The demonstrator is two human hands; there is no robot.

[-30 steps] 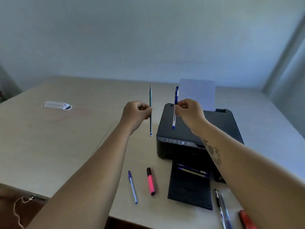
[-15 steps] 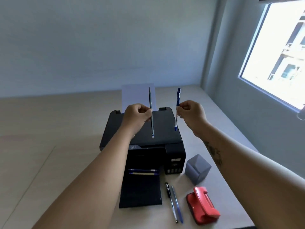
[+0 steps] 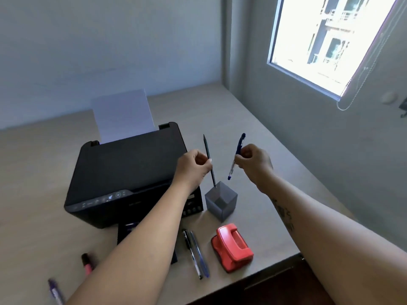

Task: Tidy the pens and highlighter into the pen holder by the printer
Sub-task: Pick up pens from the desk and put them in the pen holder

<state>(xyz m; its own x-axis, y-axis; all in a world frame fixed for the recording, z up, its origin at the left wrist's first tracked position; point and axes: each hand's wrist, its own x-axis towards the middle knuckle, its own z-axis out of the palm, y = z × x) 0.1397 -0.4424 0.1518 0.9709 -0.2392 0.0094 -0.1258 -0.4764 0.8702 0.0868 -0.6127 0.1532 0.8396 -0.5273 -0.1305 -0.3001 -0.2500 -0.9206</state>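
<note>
Grey square pen holder (image 3: 221,202) standing on the table (image 3: 264,150) just right of the black printer (image 3: 130,172), open-topped, interior showing nothing but the tip of a thin dark pen (image 3: 209,162) dipping at its far rim. Pen pinched in the left hand (image 3: 193,165), grip closed on the mid-shaft, shaft nearly upright and leaning slightly left at the top. Blue-capped clear pen (image 3: 236,156) pinched in the right hand (image 3: 253,160), grip closed near its upper end, tip hanging above and just right of the holder, clear of it. White sheet (image 3: 122,115) upright in the printer's rear feed.

Lettering on the printer's control strip too small to read; no other legible writing.

Still on the table: two pens (image 3: 196,253) side by side near the front edge, left of a red hole punch (image 3: 233,246); pink highlighter (image 3: 87,263) and a purple pen (image 3: 56,291) at near left, both blurred.

Compared with half a second earlier: both hands shifted right, off the printer lid and over the holder; left-hand pen lowered to the holder's mouth; view swung so printer sits left and window (image 3: 326,40) fills upper right.
</note>
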